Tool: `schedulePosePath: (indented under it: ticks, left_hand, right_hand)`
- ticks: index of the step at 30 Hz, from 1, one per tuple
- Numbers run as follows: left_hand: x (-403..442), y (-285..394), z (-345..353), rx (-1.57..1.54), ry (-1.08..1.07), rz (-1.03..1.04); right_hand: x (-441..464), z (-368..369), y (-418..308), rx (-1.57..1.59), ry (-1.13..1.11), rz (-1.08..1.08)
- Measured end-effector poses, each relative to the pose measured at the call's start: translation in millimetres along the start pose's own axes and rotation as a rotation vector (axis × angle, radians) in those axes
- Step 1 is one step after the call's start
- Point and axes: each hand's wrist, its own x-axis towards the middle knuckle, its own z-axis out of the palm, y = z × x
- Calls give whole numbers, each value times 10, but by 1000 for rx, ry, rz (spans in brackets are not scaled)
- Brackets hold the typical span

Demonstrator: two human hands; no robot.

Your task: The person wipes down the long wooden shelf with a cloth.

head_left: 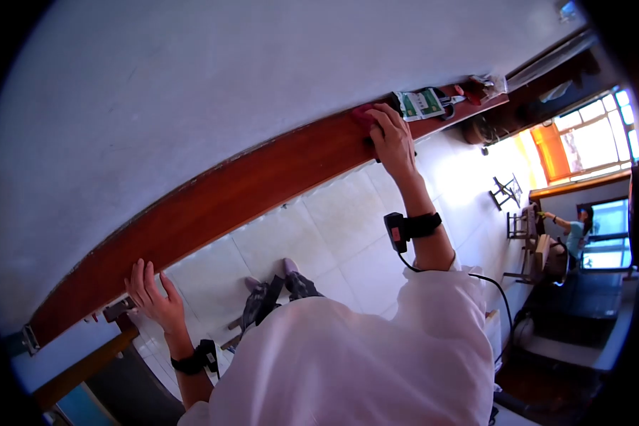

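A long reddish-brown wooden shelf (263, 172) runs along the pale wall. Toward its far right end, my right hand (394, 138) has its fingers curled over a dark pink cloth (363, 113), pressed against the shelf top. Most of the cloth is hidden under the fingers. Green-and-white packets (419, 105) lie just beyond that hand. My left hand (155, 297) is at the shelf's front edge near the left end, fingers stretched out, holding nothing. Whether its fingertips touch the wood I cannot tell.
Small red and dark items (472, 91) and a clear plastic bag (495, 85) crowd the shelf's right end. Below is a tiled floor (341, 213). A folding stool (506, 192) stands farther off, and another person (579, 228) is by the window side.
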Motion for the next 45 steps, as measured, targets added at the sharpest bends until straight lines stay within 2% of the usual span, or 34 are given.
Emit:
schedulePosePath:
  ticks: [2,4,6,8,10,12,13,14,16,18,19,20,22,24,26,28,31,33,35,37,38,39,40,41,44,45]
  left_hand:
    - [-24,-13,0,5,-3,-9]
    - [4,-15,50,-3,13,-7]
    - [-9,-6,23,8,1,-15]
    - [-51,-46,53,7,-4,-3]
    - [-57,-48,67,6,-9,3]
    - [-38,-37,57,-13,14,5]
    - [-36,-29,65,-13,11,2]
    - [-33,-28,71,-4,15,-1]
    - [-45,-36,61,7,13,-5]
    - [-32,-56,71,17,29,15]
    - [-21,-58,77,19,29,14]
    - [-22,-55,64,0,7,12]
    - [-42,-47,28,-14,-29,1]
    - [-22,-41,32,-33,-7,0]
    - [-8,-19,40,-38,-6,-13]
    - [-6,-22,25,-45,-3,-9]
    - [3,-32,-19,-41,-41,-19]
    - [34,-36,-77,-60,-65,-21]
    - [42,-47,-141,-166,-102,-41]
    - [142,96,-221,-184,-63,-51]
    - [225,197,-256,-226,-18,-50]
    - [331,310,-297,-274,-67,9]
    - [469,458,-329,-327,-115,65]
    - [662,642,-349,-372,-174,121]
    - [1058,1174,-132,-469,-298,196]
    - [1055,1290,47,-416,-338,201]
  right_hand:
    - [-64,107,-117,-171,3,-176]
    - [-147,60,-374,-53,-133,-313]
    - [-81,-31,-274,-58,-191,-292]
    - [-1,-6,-5,-80,-89,-155]
    - [33,31,-109,-125,-42,-130]
    - [-157,128,-428,-188,-67,-146]
    - [-274,181,-545,-63,-69,-273]
    - [-375,189,-741,-66,-134,-348]
    - [-380,129,-819,49,-185,-354]
    - [-291,79,-531,-11,-106,-251]
    - [-252,75,-334,4,-97,-83]
    - [-207,80,-224,-193,51,-91]
    - [-251,224,-264,-285,100,-39]
    - [-385,400,-619,-186,31,-58]
    - [-609,725,-1173,-61,26,-202]
    - [-740,806,-1850,86,-69,-272]
    - [-813,803,-2331,228,-178,-268]
    - [-833,812,-2345,301,-163,-319]
    - [-783,611,-2122,561,-133,-280]
    - [-695,367,-1761,455,34,-317]
    - [-663,224,-1627,400,114,-262]
    - [-710,167,-1452,472,142,-139]
    - [-796,120,-1353,531,132,33]
    - [-912,156,-1205,560,128,80]
    - [-1178,121,-1156,496,-16,56]
    - [-1248,100,-1171,509,-20,49]
